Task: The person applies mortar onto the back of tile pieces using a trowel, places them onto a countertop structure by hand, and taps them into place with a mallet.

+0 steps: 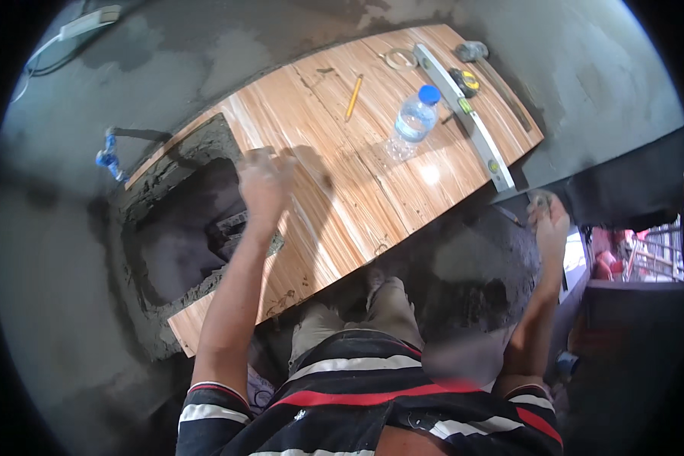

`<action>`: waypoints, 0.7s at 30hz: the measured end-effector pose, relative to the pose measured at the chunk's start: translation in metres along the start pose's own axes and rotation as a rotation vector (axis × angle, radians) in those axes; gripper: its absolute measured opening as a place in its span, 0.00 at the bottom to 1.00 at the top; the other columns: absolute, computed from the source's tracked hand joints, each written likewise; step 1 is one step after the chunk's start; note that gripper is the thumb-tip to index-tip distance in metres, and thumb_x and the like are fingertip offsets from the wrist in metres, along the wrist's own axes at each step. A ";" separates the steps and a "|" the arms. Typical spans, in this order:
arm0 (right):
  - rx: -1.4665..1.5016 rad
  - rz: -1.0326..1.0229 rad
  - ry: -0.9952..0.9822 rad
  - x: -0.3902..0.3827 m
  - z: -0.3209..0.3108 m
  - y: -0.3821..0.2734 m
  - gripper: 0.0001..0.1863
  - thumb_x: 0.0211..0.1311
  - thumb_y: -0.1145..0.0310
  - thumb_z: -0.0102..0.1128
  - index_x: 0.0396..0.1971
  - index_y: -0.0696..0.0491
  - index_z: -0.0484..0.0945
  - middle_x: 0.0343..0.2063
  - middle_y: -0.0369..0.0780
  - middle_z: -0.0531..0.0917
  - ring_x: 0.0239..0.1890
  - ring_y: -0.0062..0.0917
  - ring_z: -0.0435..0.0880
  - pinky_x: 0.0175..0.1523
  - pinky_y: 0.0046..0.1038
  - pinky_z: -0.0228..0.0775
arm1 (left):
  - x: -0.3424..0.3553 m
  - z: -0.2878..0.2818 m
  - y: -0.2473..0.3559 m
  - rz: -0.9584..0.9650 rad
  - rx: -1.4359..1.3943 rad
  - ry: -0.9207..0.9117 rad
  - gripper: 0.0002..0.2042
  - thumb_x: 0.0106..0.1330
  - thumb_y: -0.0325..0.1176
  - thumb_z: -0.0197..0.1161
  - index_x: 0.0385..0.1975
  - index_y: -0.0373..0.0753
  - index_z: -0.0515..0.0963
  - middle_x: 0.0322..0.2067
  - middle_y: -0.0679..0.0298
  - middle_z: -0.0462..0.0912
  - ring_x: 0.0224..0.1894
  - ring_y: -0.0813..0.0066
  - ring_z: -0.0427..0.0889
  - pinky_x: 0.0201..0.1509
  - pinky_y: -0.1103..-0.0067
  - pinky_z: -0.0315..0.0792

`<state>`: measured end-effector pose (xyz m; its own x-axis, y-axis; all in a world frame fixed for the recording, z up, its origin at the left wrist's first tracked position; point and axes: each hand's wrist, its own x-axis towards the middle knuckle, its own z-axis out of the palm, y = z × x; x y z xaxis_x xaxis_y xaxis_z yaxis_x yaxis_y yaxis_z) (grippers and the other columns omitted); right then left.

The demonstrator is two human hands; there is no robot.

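Note:
My left hand [264, 182] is over the edge of the wood-patterned tile slab [334, 182], beside the rectangular opening ringed with rough grey mortar [167, 169]. Its fingers are smeared by motion, and whether it touches the slab I cannot tell. Off the slab's right end, my right hand [547, 216] is raised with curled fingers. Something greyish shows at its fingertips, too unclear to name. Near that hand lies a thin, pointed object [509, 216]. On the slab stands a clear plastic bottle [412, 125] with a blue cap, and a yellow pencil [354, 97] lies to its left.
A spirit level [467, 114] crosses the slab's right part, beside a yellow-black tape measure [465, 82], a hammer [471, 52] and a tape roll [400, 58]. A blue tap fitting [110, 156] juts from the left wall. A white power strip [90, 21] is at upper left.

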<state>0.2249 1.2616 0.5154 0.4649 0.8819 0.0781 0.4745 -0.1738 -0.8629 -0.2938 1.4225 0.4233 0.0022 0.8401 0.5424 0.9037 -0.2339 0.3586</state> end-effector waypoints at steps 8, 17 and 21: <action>-0.602 -0.314 0.138 0.249 0.026 0.063 0.24 0.73 0.55 0.60 0.60 0.57 0.79 0.49 0.49 0.85 0.52 0.40 0.85 0.58 0.38 0.75 | 0.006 0.074 0.076 -0.130 0.094 -0.222 0.37 0.67 0.48 0.68 0.70 0.29 0.67 0.74 0.34 0.54 0.76 0.28 0.50 0.76 0.41 0.53; -1.030 -0.193 0.005 0.385 0.065 0.132 0.31 0.71 0.47 0.59 0.66 0.51 0.76 0.57 0.53 0.81 0.61 0.53 0.79 0.66 0.53 0.69 | 0.019 0.112 0.101 -0.293 0.265 -0.156 0.47 0.67 0.56 0.68 0.74 0.26 0.55 0.74 0.28 0.48 0.77 0.23 0.45 0.74 0.35 0.47; -1.049 -0.310 0.155 0.379 0.088 0.116 0.29 0.71 0.46 0.59 0.60 0.55 0.79 0.54 0.56 0.82 0.59 0.54 0.79 0.63 0.50 0.73 | 0.011 0.111 0.095 -0.298 0.364 -0.162 0.48 0.69 0.62 0.62 0.74 0.26 0.55 0.74 0.27 0.48 0.76 0.22 0.46 0.72 0.34 0.48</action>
<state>0.3902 1.6143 0.4012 0.2699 0.8997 0.3431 0.9511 -0.3047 0.0510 -0.1601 1.4638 0.3797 -0.2389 0.9162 0.3216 0.9658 0.1899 0.1763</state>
